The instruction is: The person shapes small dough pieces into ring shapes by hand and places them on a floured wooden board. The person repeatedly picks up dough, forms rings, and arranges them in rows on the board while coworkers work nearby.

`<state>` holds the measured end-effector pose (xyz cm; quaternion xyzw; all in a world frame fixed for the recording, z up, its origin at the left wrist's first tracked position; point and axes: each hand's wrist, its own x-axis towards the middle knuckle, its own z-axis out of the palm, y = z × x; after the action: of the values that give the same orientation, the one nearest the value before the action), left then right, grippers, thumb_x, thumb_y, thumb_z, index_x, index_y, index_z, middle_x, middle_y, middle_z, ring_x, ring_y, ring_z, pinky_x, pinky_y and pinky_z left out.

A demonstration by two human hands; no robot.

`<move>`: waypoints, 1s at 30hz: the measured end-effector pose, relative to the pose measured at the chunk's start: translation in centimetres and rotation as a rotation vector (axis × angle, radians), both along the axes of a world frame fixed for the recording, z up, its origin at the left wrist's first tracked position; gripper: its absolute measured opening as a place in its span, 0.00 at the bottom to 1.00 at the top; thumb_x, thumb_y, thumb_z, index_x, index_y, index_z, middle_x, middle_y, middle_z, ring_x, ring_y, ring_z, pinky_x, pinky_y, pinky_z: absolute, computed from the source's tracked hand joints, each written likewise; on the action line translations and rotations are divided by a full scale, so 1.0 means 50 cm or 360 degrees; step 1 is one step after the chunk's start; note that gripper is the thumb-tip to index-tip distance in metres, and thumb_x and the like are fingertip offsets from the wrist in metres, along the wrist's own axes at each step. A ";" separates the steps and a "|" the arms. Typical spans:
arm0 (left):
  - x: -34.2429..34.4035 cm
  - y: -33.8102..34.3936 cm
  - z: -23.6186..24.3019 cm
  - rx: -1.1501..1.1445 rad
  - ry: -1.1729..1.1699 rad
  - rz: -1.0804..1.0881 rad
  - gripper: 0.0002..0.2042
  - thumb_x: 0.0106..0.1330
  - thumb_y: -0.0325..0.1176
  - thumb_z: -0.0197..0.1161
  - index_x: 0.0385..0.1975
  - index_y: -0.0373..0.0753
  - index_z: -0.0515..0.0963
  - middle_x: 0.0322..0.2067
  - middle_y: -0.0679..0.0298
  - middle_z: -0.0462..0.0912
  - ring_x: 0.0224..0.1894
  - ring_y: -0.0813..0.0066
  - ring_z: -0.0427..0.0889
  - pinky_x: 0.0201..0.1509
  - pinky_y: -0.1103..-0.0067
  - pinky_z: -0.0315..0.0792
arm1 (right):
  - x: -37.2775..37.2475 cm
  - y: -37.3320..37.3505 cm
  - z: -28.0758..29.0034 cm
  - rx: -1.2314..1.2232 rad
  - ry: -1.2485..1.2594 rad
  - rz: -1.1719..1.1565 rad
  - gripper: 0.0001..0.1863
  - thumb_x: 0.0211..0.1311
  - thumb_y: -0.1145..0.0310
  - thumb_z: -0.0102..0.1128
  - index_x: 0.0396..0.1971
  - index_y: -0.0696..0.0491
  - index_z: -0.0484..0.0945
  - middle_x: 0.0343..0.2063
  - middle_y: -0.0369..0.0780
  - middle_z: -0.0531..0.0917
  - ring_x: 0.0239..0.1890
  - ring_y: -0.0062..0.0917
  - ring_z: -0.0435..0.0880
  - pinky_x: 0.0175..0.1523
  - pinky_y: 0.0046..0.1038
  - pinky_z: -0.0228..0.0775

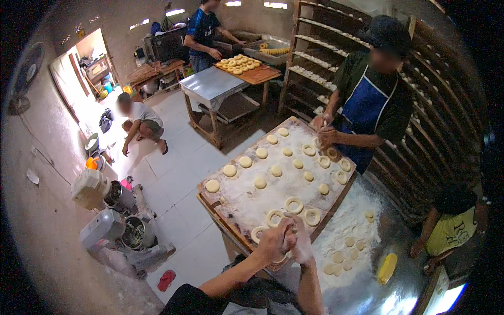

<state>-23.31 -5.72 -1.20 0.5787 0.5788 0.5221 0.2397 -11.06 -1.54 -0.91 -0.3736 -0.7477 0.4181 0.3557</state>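
Observation:
My left hand and floury right hand are closed together over the near edge of a floured wooden board. A piece of dough seems to be between them, mostly hidden by the fingers. Just beyond my hands lie several dough rings, among them one ring and another ring. A third ring is by my left hand. Several round dough discs, such as one disc, are spread over the board. Across from me, a co-worker's hands work over the board's far corner, near more rings.
Right of the board, a metal table carries scattered flour, flat dough rounds and a yellow object. Racks of dough stand behind the co-worker. Mixers stand at left. Another table bears a tray of rings; other people are around.

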 end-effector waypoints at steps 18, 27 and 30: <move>-0.211 0.038 -0.027 -0.0351 -0.0101 0.0105 0.08 0.76 0.34 0.47 0.46 0.38 0.68 0.19 0.51 0.77 0.23 0.49 0.81 0.30 0.61 0.71 | -0.183 0.069 -0.102 -0.1056 0.1492 0.0815 0.35 0.74 0.46 0.44 0.70 0.54 0.53 0.62 0.48 0.66 0.55 0.28 0.73 0.61 0.30 0.63; -0.290 0.107 -0.059 -0.1073 0.0975 0.0451 0.28 0.72 0.44 0.53 0.66 0.34 0.60 0.60 0.44 0.66 0.60 0.37 0.67 0.58 0.42 0.64 | -0.262 0.091 -0.034 -0.0356 -0.0636 -0.0579 0.47 0.68 0.47 0.56 0.74 0.53 0.40 0.56 0.57 0.73 0.60 0.49 0.71 0.66 0.44 0.60; -0.334 0.093 -0.083 -0.0983 0.0914 0.0684 0.31 0.70 0.46 0.56 0.66 0.33 0.59 0.61 0.42 0.66 0.59 0.36 0.69 0.60 0.43 0.61 | -0.234 0.082 -0.007 0.0028 -0.0740 -0.0699 0.46 0.63 0.55 0.61 0.73 0.52 0.43 0.51 0.57 0.75 0.54 0.53 0.73 0.63 0.50 0.61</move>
<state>-40.04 -1.07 -5.35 0.4683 0.8566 0.1823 0.1174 -22.77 2.55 -1.23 -0.6086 -0.7139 0.2283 0.2603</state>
